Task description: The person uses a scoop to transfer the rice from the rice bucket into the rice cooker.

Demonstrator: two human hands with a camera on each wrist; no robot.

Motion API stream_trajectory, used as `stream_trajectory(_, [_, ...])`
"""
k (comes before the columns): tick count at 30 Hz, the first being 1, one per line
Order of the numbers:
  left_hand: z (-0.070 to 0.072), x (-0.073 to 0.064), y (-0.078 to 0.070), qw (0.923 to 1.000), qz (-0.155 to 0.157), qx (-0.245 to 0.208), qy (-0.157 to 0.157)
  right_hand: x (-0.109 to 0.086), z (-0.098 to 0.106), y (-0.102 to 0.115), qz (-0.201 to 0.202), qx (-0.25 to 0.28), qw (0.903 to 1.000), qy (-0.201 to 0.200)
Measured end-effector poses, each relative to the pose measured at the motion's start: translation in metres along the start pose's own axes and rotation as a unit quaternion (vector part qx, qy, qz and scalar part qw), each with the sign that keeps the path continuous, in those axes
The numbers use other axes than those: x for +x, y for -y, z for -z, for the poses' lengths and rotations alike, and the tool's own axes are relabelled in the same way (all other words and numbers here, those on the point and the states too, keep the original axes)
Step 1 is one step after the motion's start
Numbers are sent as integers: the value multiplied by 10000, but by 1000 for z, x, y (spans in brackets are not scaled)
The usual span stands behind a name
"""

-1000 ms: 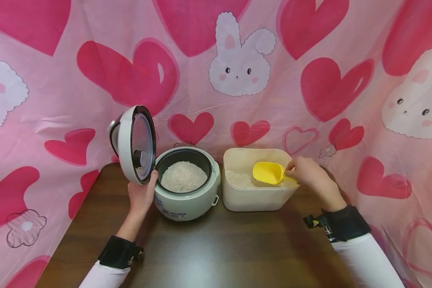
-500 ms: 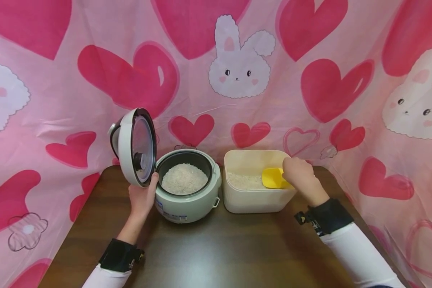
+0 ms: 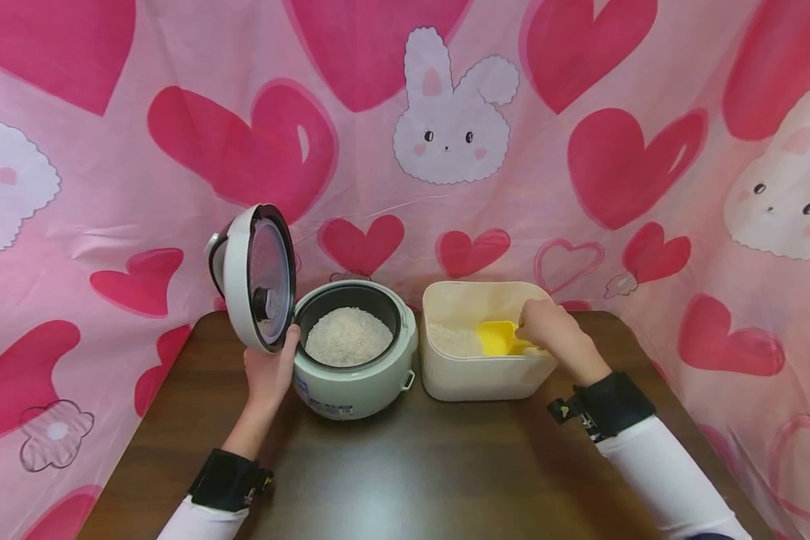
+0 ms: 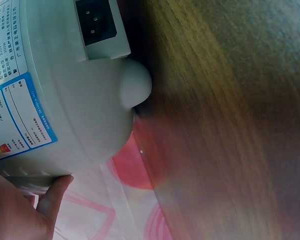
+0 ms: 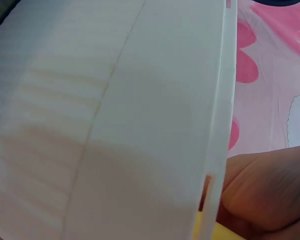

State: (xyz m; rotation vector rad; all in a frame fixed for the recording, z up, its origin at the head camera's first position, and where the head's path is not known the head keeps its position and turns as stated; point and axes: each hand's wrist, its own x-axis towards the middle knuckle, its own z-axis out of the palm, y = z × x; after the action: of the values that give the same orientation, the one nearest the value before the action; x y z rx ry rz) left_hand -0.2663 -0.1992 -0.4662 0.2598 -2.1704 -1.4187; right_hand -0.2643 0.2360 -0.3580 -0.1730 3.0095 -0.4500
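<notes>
In the head view, my left hand [image 3: 270, 375] grips the lower edge of the rice cooker lid [image 3: 240, 277], which stands raised at the cooker's left. The thumb [image 4: 55, 197] lies against the pale cooker body in the left wrist view. The pale green rice cooker [image 3: 351, 390] has white rice [image 3: 348, 337] heaped in its dark pot. My right hand [image 3: 550, 326] holds a yellow scoop [image 3: 494, 337] by its handle, low inside the cream bin [image 3: 482, 379]. The scoop's front meets the rice [image 3: 454, 341] there. In the right wrist view, the bin wall [image 5: 155, 125] hides most of the scoop.
Cooker and bin stand side by side toward the back of a brown wooden table [image 3: 391, 472]. A pink cloth [image 3: 378, 195] with hearts and rabbits hangs close behind them. The cooker's power socket [image 4: 96, 21] faces the near side in the left wrist view.
My right hand has moved left and slightly lower over the bin. The scoop first shifted right and down, then left into the rice. My left hand and the lid have stayed put.
</notes>
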Motion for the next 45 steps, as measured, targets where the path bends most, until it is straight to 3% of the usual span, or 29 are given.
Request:
stream_trajectory(5, [0, 0, -1, 10000, -15, 11, -29, 15, 1, 0, -285, 273, 9971, 650])
stream_trajectory(11, [-1, -2, -1, 10000, -85, 35, -32, 15, -5, 0, -224, 392, 9972, 591])
stream_trajectory(18, [-1, -3, -2, 9999, -82, -71, -88, 18, -4, 0, 143, 471, 9973, 550])
stream_trajectory(24, [-2, -3, -3, 9998, -113, -96, -103, 20, -4, 2, 139, 645, 9960, 603])
stream_trajectory(35, [-2, -3, -2, 9999, -19, -125, -109, 22, -3, 4, 91, 1302, 9873, 909])
stream_trajectory(45, [-1, -1, -2, 9999, -100, -10, -78, 27, -3, -13, 248, 1793, 9767, 1155])
